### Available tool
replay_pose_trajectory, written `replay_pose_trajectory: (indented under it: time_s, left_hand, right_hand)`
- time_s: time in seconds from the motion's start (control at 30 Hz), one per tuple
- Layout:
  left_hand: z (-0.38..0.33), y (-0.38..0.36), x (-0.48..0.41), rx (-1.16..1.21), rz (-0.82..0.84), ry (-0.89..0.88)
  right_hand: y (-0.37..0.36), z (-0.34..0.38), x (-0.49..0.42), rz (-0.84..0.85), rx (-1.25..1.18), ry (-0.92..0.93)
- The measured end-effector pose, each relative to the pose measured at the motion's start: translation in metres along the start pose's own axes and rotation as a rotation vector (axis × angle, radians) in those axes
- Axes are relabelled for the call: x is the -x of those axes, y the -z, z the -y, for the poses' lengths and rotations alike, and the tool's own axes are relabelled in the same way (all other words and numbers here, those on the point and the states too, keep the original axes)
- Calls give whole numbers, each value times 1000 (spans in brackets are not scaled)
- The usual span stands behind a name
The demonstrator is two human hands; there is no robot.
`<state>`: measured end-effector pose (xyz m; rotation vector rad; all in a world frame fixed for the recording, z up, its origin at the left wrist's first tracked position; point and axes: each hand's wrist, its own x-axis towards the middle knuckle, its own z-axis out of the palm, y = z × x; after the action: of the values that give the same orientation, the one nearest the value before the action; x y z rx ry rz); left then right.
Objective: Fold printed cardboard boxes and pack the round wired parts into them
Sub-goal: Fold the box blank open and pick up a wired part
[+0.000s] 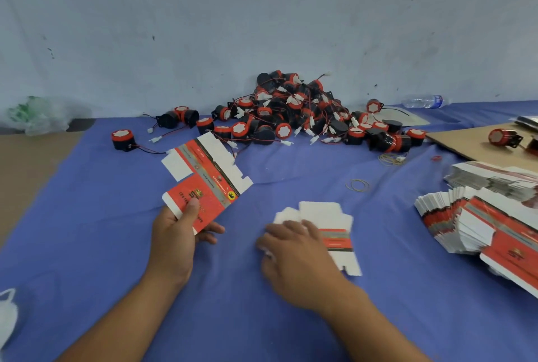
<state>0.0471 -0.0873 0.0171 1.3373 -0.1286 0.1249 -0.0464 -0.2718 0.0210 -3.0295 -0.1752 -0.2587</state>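
My left hand [177,230] pinches the near corner of a flat red-and-white printed box blank [206,175], thumb on top, holding it tilted above the blue cloth. My right hand [294,248] lies blurred over a second flat blank [334,228] on the cloth; whether its fingers grip the card is not visible. A heap of round black-and-red wired parts [291,111] sits against the wall at the back centre, with a few loose ones [122,139] to its left.
Fanned stacks of flat box blanks [477,225] fill the right edge. A brown cardboard sheet [465,143] with more parts lies at the back right. Rubber bands [357,185], a water bottle [425,101], a plastic bag [40,114] and a white mask [7,315] are around.
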Motion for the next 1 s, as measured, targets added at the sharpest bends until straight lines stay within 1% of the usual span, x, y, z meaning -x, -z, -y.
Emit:
replay_pose_trajectory:
  time_s: [0.07, 0.1, 0.13, 0.17, 0.2, 0.23, 0.27, 0.3, 0.33, 0.4, 0.43, 0.47, 0.5, 0.57, 0.6, 0.63, 0.67, 0.73, 0.83, 0.9, 1.0]
  left_hand:
    - [-1, -1, 2, -28, 21, -9]
    - [1, -2, 3, -102, 27, -55]
    - [3, -3, 5, -239, 37, -148]
    - [4, -5, 9, -418, 63, -289]
    - [4, -8, 12, -589, 127, -448]
    - [6, -12, 15, -721, 217, -603]
    - [10, -15, 18, -825, 318, -721]
    - [12, -17, 21, -901, 418, -784]
    - [13, -18, 24, -945, 516, -796]
    - [12, -16, 27, -937, 660, -707]
    - [11, -15, 29, -878, 667, -633]
    - [8, -16, 30, -780, 622, -548]
    - [4, -19, 32, -656, 542, -461]
    - [-4, -26, 29, -420, 394, -296]
    - [-7, -29, 27, -358, 347, -228]
    - [-9, -29, 26, -344, 322, -191]
    - [-11, -29, 25, -374, 313, -199]
    - [-12, -27, 26, -486, 327, -276]
    - [-7, -29, 29, -726, 345, -411]
    - [-6, -31, 32, -839, 341, -426]
    - [-6, -28, 32, -841, 366, -395]
  right_hand:
    - [5, -24, 3, 10, 34, -187]
    - [7, -34, 5, 11, 52, -262]
    - [11, -39, 6, -17, 17, -319]
    - [15, -41, 7, -91, -145, -354]
    - [20, -40, 7, -174, -441, -383]
    - [27, -36, 6, -226, -839, -403]
    - [30, -32, 3, -243, -1180, -399]
    - [31, -30, 1, -252, -1388, -390]
    - [31, -28, -1, -281, -1461, -370]
    - [31, -23, -1, -373, -1369, -365]
    - [28, -23, 0, -404, -1310, -377]
    - [26, -23, 0, -415, -1289, -357]
    - [24, -22, 1, -420, -1305, -312]
    - [24, -18, 2, -411, -1299, -189]
    - [23, -15, 2, -397, -1268, -143]
    - [20, -14, 1, -390, -1239, -112]
    - [18, -12, 1, -389, -1216, -96]
    - [15, -9, 0, -406, -1187, -92]
    - [14, -6, 1, -442, -1163, -97]
    - [14, -3, 2, -449, -1186, -67]
    - [16, 0, 4, -389, -1223, -3]
